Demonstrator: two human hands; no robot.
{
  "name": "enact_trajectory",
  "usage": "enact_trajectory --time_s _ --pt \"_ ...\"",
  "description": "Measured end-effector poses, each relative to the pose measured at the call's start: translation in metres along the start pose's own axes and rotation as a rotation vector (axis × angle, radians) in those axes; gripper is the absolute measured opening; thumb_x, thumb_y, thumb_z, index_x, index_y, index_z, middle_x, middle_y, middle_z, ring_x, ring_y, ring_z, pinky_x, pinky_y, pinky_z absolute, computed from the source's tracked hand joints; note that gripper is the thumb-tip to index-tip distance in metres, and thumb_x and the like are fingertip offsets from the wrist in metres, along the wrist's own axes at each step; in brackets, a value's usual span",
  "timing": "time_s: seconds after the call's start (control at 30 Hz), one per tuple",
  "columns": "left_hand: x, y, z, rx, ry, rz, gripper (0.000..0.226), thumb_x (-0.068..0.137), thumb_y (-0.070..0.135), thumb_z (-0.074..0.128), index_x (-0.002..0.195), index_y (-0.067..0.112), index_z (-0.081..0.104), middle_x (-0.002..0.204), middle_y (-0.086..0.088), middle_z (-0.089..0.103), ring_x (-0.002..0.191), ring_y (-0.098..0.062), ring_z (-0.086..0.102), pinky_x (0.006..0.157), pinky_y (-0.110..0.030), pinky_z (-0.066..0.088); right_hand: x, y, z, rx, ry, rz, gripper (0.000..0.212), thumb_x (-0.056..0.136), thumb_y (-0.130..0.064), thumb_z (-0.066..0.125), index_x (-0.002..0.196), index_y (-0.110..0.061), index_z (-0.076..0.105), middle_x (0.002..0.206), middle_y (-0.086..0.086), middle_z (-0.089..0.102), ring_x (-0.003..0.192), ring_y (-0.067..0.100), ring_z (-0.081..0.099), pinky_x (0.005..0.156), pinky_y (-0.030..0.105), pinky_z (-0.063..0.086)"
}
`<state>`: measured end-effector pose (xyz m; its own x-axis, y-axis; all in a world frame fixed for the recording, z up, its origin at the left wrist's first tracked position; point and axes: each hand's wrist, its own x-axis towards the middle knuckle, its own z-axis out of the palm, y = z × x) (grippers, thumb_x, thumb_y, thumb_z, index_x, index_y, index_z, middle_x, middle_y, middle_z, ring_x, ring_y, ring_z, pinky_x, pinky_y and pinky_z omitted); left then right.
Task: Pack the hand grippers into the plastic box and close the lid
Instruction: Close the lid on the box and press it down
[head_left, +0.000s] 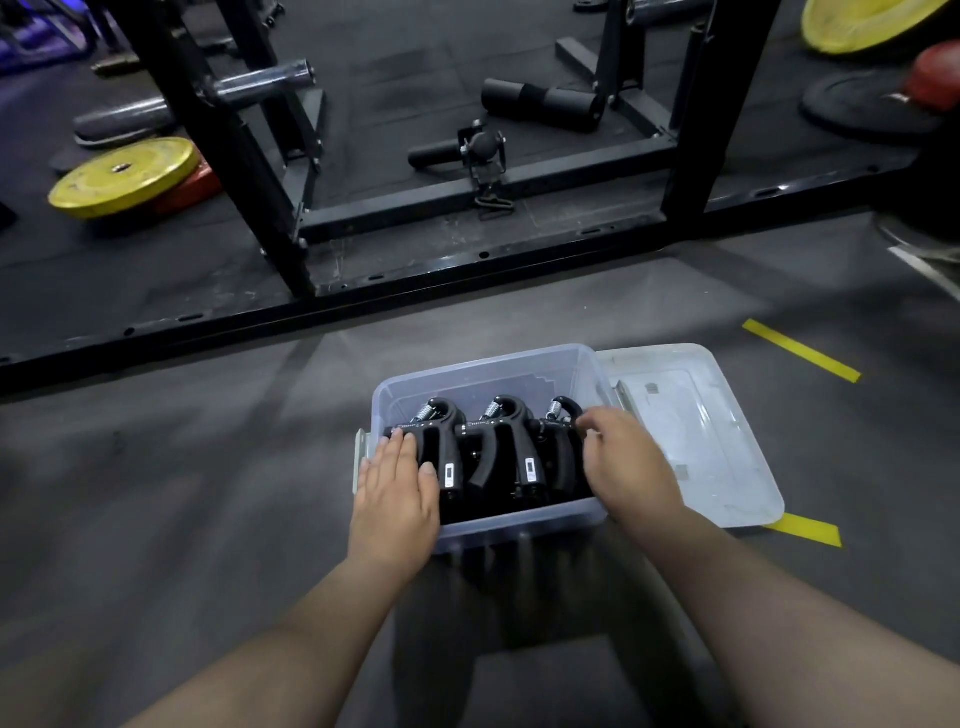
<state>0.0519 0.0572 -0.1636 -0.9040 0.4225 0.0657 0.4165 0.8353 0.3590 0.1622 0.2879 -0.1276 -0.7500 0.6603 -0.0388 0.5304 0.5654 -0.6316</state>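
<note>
3 hand grippers (493, 452) side by side in plastic box (519, 522), long axes 6-to-12, springs at 12. left hand (397, 478) flat on the 9 o'clock one, right hand (623, 457) prob pinching the 3 o'clock one; lid (701, 431) off at 3

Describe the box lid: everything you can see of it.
The lid is off, lying flat on the grey floor right beside the plastic box, on its right. It looks like cloudy translucent plastic: a rounded rectangle with a raised border around a clearer centre panel, slightly scuffed. Its near corner overlaps a yellow tape strip. The right hand is at a hand gripper in the box, not on the lid.
</note>
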Motion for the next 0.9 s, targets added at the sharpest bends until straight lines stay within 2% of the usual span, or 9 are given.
enact_trajectory --time_s 0.07,0.13,0.17,0.23,0.3,0.33,0.47,0.6,0.9 --pt "-0.001 0.002 -0.001 -0.034 0.051 -0.016 0.06 0.097 0.038 0.024 0.148 0.01 0.037 0.157 -0.002 0.032 0.147 -0.015 0.021 0.122 -0.036 0.011 0.001 0.014 -0.015 0.095 0.277 0.002 0.026 0.083 -0.004 0.045 0.099 -0.014 0.063 0.108 0.004 0.059 0.103 0.024 0.054 0.091 0.038 0.046" --pt "-0.002 0.005 0.0 -0.046 0.083 -0.042 0.057 0.098 0.036 0.027 0.147 0.01 0.039 0.157 -0.002 0.032 0.147 -0.016 0.021 0.122 -0.037 0.012 0.004 0.041 -0.025 0.172 0.423 0.19 0.026 0.081 0.0 0.044 0.097 -0.012 0.061 0.11 0.009 0.054 0.105 0.028 0.051 0.093 0.038 0.042" --pt "-0.002 0.006 0.001 -0.041 0.098 -0.058 0.054 0.099 0.034 0.029 0.146 0.01 0.04 0.157 -0.002 0.031 0.147 -0.016 0.019 0.122 -0.037 0.013 0.006 0.058 -0.026 0.143 0.384 0.31 0.026 0.083 -0.002 0.043 0.1 -0.012 0.06 0.114 0.011 0.052 0.107 0.03 0.05 0.094 0.039 0.041" --pt "-0.001 0.007 0.003 -0.053 0.127 -0.085 0.056 0.097 0.035 0.027 0.145 0.009 0.042 0.156 -0.003 0.032 0.148 -0.016 0.017 0.121 -0.037 0.014 0.005 0.095 -0.019 -0.099 0.022 0.439 0.031 0.084 -0.009 0.046 0.113 -0.013 0.058 0.121 0.014 0.049 0.109 0.034 0.051 0.095 0.041 0.045" --pt "0.0 0.007 0.001 -0.132 0.148 -0.127 0.058 0.094 0.035 0.026 0.142 0.008 0.045 0.154 -0.004 0.037 0.146 -0.015 0.021 0.12 -0.036 0.018 -0.001 0.118 -0.009 -0.338 -0.391 0.445 0.042 0.084 -0.015 0.05 0.126 -0.016 0.052 0.127 0.014 0.046 0.112 0.034 0.052 0.096 0.04 0.047" --pt "0.003 0.005 -0.002 -0.167 0.171 -0.151 0.054 0.094 0.032 0.029 0.139 0.008 0.048 0.151 -0.004 0.041 0.145 -0.017 0.026 0.119 -0.038 0.021 -0.004 0.126 -0.003 -0.41 -0.483 0.417 0.044 0.084 -0.016 0.049 0.128 -0.017 0.049 0.127 0.012 0.045 0.113 0.034 0.052 0.095 0.039 0.047" --pt "0.022 -0.014 -0.012 -0.154 0.177 -0.2 0.042 0.096 0.01 0.04 0.137 0.012 0.05 0.152 -0.004 0.04 0.144 -0.021 0.027 0.119 -0.039 0.022 -0.007 0.152 0.007 -0.602 -0.465 0.302 0.034 0.085 -0.014 0.042 0.118 -0.022 0.047 0.112 0.006 0.041 0.107 0.028 0.05 0.089 0.038 0.046" --pt "0.024 -0.029 -0.009 -0.292 0.057 -0.19 0.046 0.1 0.01 0.033 0.144 0.022 0.042 0.156 -0.001 0.033 0.148 -0.014 0.018 0.119 -0.033 0.017 -0.006 0.171 0.01 -0.797 -0.452 0.165 0.026 0.09 -0.013 0.039 0.113 -0.023 0.047 0.112 0.004 0.039 0.11 0.025 0.044 0.085 0.037 0.042" --pt "0.02 -0.029 -0.001 -0.39 0.1 -0.234 0.046 0.101 0.01 0.034 0.143 0.025 0.045 0.155 -0.001 0.035 0.145 -0.012 0.024 0.118 -0.031 0.02 -0.014 0.176 -0.003 -0.914 -0.431 -0.146 0.038 0.083 -0.006 0.048 0.115 -0.026 0.044 0.107 -0.002 0.051 0.105 0.024 0.051 0.081 0.035 0.034"
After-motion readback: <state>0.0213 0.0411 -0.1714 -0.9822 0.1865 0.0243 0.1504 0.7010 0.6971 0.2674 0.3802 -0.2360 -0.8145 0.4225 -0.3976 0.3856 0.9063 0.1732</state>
